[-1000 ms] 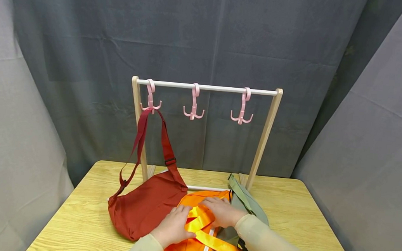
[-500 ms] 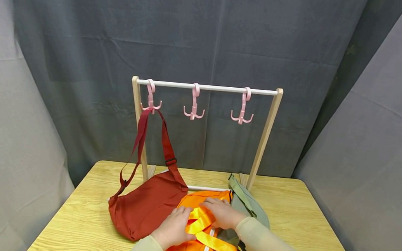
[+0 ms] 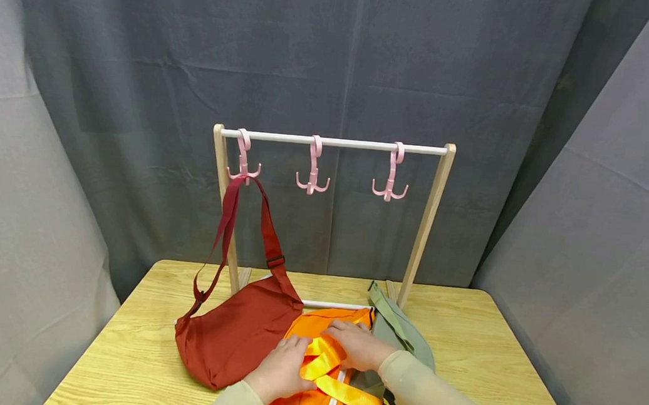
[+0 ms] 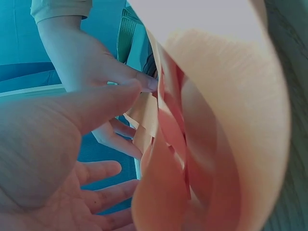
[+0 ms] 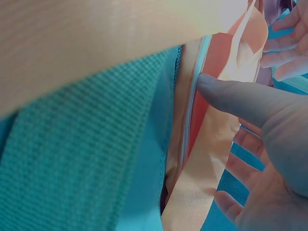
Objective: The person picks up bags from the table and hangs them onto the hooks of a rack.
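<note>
An orange bag (image 3: 306, 402) with a white zipper and a loose orange strap (image 3: 350, 397) lies at the table's front middle. At its left side is my left hand (image 3: 283, 369), fingers extended and slightly bent, thumb toward the strap; the left wrist view shows nothing gripped. My right hand (image 3: 356, 344) rests on the bag's upper right. In the right wrist view the right thumb (image 5: 240, 96) lies by the zipper and the fingers are spread apart. A grey-green bag (image 3: 406, 327) lies partly under the orange one.
A red bag (image 3: 236, 334) leans at left, its strap (image 3: 268, 230) hung on the left pink hook (image 3: 243, 156). Pink hooks hang at the middle (image 3: 314, 164) and right (image 3: 392, 173) of the white rail (image 3: 357, 144). Wooden posts (image 3: 427, 222) stand on the table (image 3: 489, 358).
</note>
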The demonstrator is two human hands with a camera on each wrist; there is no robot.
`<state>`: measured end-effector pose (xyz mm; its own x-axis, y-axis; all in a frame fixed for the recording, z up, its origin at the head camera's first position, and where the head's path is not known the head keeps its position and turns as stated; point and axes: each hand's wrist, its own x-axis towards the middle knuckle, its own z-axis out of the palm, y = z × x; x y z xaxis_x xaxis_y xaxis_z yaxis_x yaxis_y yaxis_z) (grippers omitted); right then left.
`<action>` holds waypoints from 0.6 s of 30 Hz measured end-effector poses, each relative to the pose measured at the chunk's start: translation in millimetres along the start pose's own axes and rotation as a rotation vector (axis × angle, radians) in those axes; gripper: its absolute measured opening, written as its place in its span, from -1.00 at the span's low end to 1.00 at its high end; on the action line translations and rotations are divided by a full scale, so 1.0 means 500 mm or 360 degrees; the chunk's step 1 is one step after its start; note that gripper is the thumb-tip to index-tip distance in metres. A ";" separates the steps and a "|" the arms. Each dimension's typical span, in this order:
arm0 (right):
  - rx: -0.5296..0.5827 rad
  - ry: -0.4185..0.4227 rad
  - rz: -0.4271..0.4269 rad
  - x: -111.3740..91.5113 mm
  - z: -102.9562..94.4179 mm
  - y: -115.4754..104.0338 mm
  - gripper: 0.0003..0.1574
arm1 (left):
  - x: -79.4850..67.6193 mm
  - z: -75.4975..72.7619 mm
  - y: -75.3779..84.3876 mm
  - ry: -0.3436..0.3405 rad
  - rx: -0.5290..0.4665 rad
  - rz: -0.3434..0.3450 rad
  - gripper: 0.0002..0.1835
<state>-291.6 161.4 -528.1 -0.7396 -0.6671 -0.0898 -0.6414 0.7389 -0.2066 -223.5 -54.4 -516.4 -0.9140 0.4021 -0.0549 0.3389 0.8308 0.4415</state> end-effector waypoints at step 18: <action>0.0090 0.0019 0.0019 0.000 -0.001 0.003 -0.23 | 0.005 0.003 -0.004 -0.0031 0.0000 -0.0021 -0.07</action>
<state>-292.7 162.3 -527.8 -0.7497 -0.6568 -0.0809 -0.6201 0.7400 -0.2606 -226.1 -54.6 -519.0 -0.9137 0.3988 -0.0781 0.3271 0.8359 0.4408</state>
